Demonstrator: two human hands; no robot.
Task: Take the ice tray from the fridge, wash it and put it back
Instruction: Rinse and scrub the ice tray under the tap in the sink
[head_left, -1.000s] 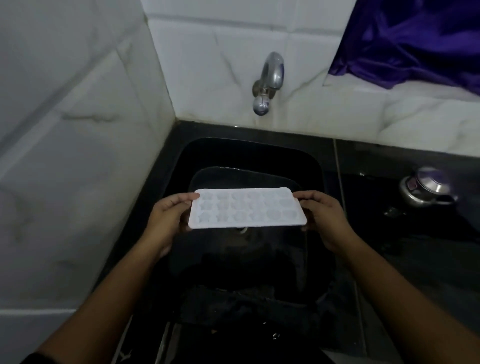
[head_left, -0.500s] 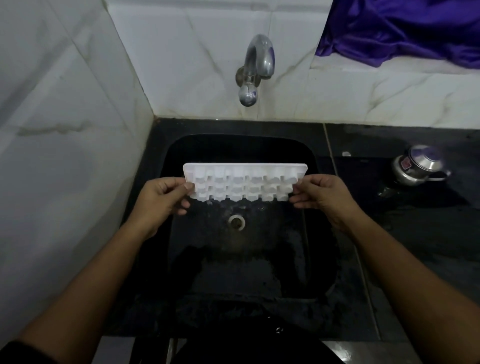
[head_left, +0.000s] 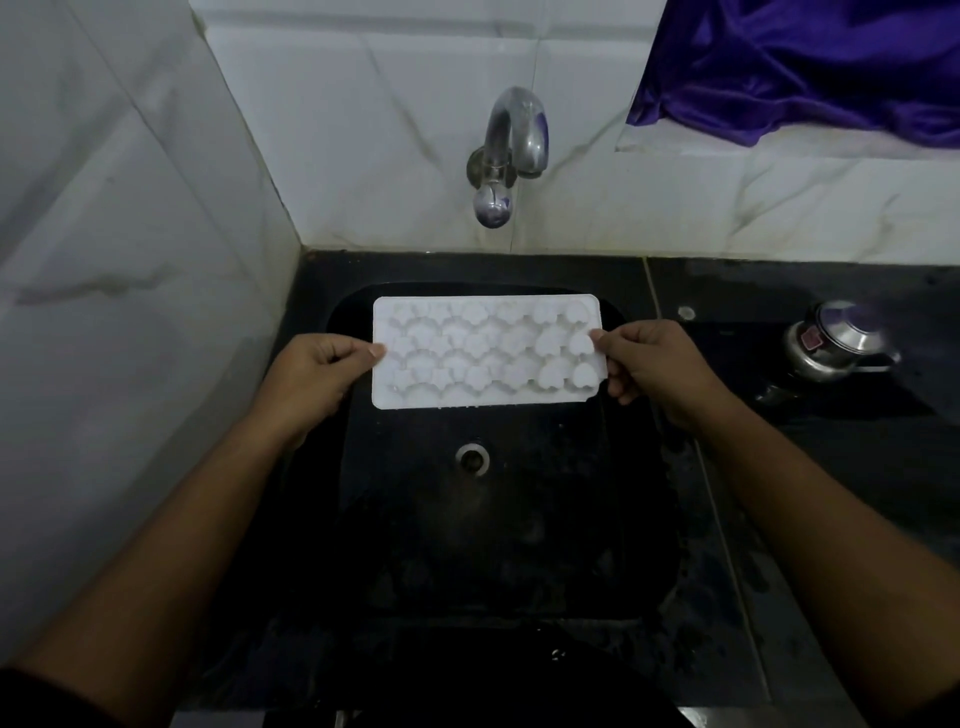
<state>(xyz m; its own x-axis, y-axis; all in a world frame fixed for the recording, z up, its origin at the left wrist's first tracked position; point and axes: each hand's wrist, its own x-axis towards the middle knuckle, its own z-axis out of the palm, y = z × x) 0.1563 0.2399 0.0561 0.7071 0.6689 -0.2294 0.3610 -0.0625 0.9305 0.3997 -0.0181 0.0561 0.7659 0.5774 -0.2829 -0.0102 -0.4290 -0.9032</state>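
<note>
Held over the sink below the tap, the ice tray looks light, stiff and likely slippery, so the left hand and right hand pinching its short ends seems the best hold

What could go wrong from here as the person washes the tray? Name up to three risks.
1. The left hand and right hand only pinch the tray by its short ends, so it may slip into the sink.
2. Both hands are busy; turning the tap would leave a one-ended grip.
3. Water hitting the tray's broad face could splash the counter.
</note>
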